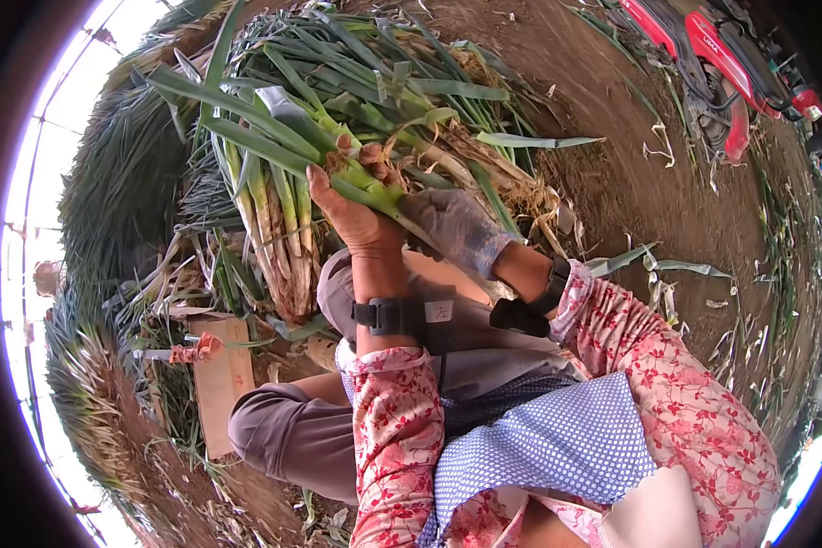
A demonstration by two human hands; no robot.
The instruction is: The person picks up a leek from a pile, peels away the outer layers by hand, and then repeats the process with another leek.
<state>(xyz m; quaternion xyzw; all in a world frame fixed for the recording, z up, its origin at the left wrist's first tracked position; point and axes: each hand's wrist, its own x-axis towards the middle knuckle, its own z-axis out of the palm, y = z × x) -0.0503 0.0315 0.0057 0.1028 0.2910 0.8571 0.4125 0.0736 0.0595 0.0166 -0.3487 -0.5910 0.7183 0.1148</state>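
My bare left hand is closed round a large green onion, its thumb along the near side of the stalk and most fingers hidden beneath. Just to the right, my right hand, in a grey glove, grips the lower part of the same onion. The leaves fan out to the upper left, and torn brownish skin hangs about the stalk. Right behind my hands lies a heap of green onions with long leaves and dry roots. A few more onions with pale, dirty stems lie left of my left hand.
Red power tools lie on the soil at the upper right. A cardboard piece is at the left, beside a stick with an orange-red wrapping. Large piles of green onions line the far left. Loose leaves litter the ground.
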